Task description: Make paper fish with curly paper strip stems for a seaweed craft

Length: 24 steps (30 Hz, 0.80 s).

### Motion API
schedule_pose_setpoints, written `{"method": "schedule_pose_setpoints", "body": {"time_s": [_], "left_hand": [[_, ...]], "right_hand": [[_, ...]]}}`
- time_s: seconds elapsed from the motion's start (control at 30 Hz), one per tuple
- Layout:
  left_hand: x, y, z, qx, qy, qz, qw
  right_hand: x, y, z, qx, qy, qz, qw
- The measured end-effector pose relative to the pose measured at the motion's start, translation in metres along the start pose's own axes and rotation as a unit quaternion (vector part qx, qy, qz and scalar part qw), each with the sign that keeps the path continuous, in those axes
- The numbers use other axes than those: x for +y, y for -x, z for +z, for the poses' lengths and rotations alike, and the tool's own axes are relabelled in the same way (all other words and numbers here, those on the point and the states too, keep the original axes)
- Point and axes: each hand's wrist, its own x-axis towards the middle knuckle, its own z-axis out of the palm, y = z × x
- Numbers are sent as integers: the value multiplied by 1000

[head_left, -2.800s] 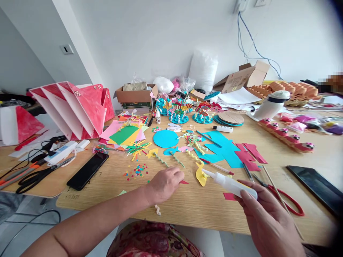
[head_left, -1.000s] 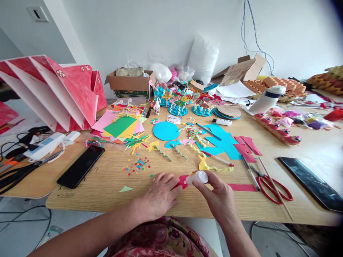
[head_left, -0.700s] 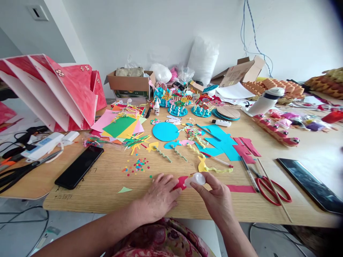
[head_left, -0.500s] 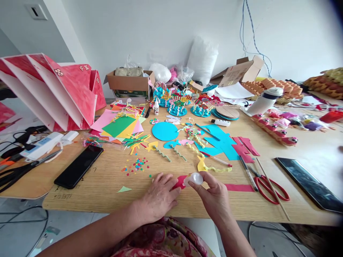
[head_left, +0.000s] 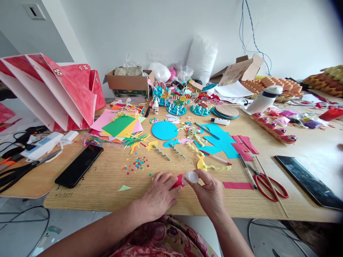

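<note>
Between my hands, near the table's front edge, lies a small red paper piece [head_left: 178, 181]. My left hand [head_left: 160, 195] rests flat on the table with its fingers spread, the fingertips touching the red piece. A small round translucent container [head_left: 192, 177] is pinched between the thumb and fingers of my right hand [head_left: 208, 191], over the right end of the red piece. Beyond my hands lies a yellow paper fish [head_left: 200, 162] with a wavy strip. A long red paper strip [head_left: 238, 185] lies to the right of my right hand.
Red-handled scissors [head_left: 270, 186], a thin stick and a pen lie at the right, beside a tablet [head_left: 308, 180]. A black phone [head_left: 79, 166] is at the left. Confetti dots [head_left: 139, 164], a blue disc [head_left: 164, 130] and paper sheets [head_left: 119, 126] lie farther back.
My right hand has moved slightly left with the round container. My left hand stays in nearly the same place on the red piece.
</note>
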Motion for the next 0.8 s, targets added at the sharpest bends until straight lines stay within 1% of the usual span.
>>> {"method": "schedule_pose_setpoints", "body": {"time_s": [0.2, 0.3, 0.5, 0.67, 0.73, 0.8], "left_hand": [[1, 0, 1, -1, -5, -2, 1000], [1, 0, 1, -1, -6, -2, 1000], [1, 1, 0, 0, -10, -2, 1000], [0, 0, 1, 3, -6, -5, 1000], [0, 0, 1, 4, -3, -6, 1000], [-1, 0, 1, 4, -3, -7, 1000]], "right_hand": [[-3, 1, 2, 16, -5, -27, 999], [-2, 1, 2, 12, -13, -27, 999], [-3, 0, -6, -45, -22, 2, 999], [-6, -1, -14, -82, -57, 20, 995], [-4, -2, -16, -98, -68, 44, 992], [0, -3, -17, -107, -83, 83, 987]]}}
